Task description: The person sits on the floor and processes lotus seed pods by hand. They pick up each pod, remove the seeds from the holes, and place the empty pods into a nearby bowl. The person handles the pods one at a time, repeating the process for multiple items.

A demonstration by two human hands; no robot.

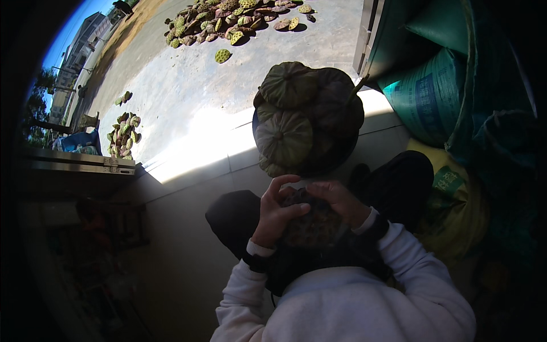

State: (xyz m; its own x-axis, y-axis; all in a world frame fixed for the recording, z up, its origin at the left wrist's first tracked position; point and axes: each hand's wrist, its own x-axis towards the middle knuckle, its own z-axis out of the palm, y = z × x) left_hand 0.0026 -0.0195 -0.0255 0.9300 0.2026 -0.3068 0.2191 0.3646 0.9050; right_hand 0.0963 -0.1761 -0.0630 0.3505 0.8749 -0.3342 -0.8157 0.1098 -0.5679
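Both of my hands are over my lap, between my knees, around a dark lotus seed pod (296, 196) with a pitted face. My left hand (272, 215) curls about its left side, with the thumb across the pitted top. From the right, my right hand (340, 203) presses its fingers and thumb against the pod's edge. Below the hands lies a dim, knobbly brownish mass (313, 228); shadow hides whether it is part of this pod or separate. Just beyond my hands, a dark round container (354, 139) is heaped with large lotus pods (284, 137).
Green woven sacks (424, 94) and a yellow sack (456, 199) stand at the right. Outside the sunlit doorway sill (211, 155), a pile of lotus pods (228, 21) lies on concrete, with a smaller group (123, 135) at the left. Dark furniture (117, 222) is at the left.
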